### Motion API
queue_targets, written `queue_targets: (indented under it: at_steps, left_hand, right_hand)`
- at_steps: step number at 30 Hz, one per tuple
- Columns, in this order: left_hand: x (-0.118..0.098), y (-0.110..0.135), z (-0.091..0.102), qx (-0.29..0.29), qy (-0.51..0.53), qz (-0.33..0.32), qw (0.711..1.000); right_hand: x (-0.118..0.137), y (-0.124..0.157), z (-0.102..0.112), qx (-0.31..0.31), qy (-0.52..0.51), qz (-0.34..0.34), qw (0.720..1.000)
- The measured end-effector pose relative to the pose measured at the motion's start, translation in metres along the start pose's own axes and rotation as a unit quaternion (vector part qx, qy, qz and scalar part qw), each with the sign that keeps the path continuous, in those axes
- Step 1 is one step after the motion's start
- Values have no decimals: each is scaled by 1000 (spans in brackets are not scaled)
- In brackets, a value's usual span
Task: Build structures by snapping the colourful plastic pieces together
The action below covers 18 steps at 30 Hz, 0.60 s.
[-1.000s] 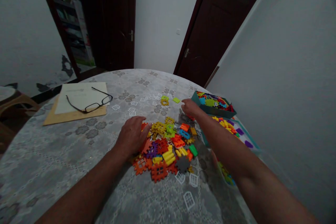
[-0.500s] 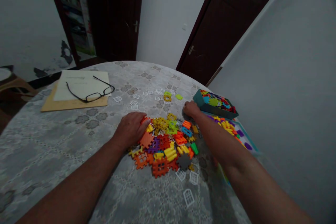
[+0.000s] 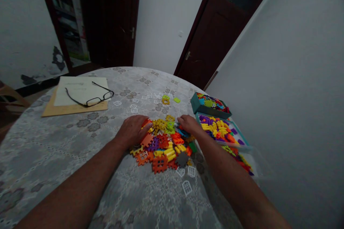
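A heap of plastic building pieces (image 3: 162,142) lies on the table, mixing notched squares, tubes and a dark grey gear-edged disc (image 3: 182,159). My left hand (image 3: 133,128) rests at the heap's left edge, open, its thumb apart from the other fingers and touching orange and yellow pieces. At the right edge is my right hand (image 3: 189,125), fingers loosely bent and apart over blue and grey pieces; its underside is hidden. Small white window-shaped pieces (image 3: 187,188) lie near the heap's front, with others farther back beside a yellow notched piece (image 3: 166,101).
On the right stand a teal box (image 3: 197,105) of colourful pieces and a tray (image 3: 245,142) of yellow and purple tubes, with more pieces nearer me. Black glasses (image 3: 94,102) lie on papers (image 3: 60,93) at left. A patterned cloth (image 3: 67,150) covers the round table.
My right hand has come from beside the teal box toward me, onto the heap's right edge, and its fingers have loosened. My left hand stays at the heap. The view has tilted up.
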<state>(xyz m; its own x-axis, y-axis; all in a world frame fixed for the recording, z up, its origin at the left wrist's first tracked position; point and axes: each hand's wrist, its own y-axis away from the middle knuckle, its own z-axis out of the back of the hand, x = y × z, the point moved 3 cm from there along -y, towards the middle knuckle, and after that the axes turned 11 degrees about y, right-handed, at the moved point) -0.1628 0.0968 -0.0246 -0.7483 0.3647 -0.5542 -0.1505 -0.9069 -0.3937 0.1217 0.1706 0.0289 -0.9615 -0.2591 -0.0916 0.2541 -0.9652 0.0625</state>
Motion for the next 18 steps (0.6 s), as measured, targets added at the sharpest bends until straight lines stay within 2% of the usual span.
queue_targets:
  at_steps: [3, 6, 9, 12, 14, 18]
  left_hand:
    - [-2, -1, 2, -2, 6, -4, 1000]
    - [-2, -1, 3, -9, 14, -9, 1000]
    - [-1, -1, 2, -17, 12, -18, 1000]
    - [2, -1, 0, -20, 9, -23, 999]
    - [4, -1, -1, -16, 9, -17, 1000]
    - [6, 0, -2, -5, 4, -10, 1000]
  right_hand:
    - [21, 36, 3, -30, -35, 23, 999]
    - [42, 71, 5, -87, -98, 60, 990]
    - [53, 92, 9, -128, -161, 103, 973]
    - [45, 87, 15, -153, -162, 108, 969]
    - [30, 72, 16, -147, -120, 65, 980]
    - [1, 39, 4, -46, -30, -42, 998]
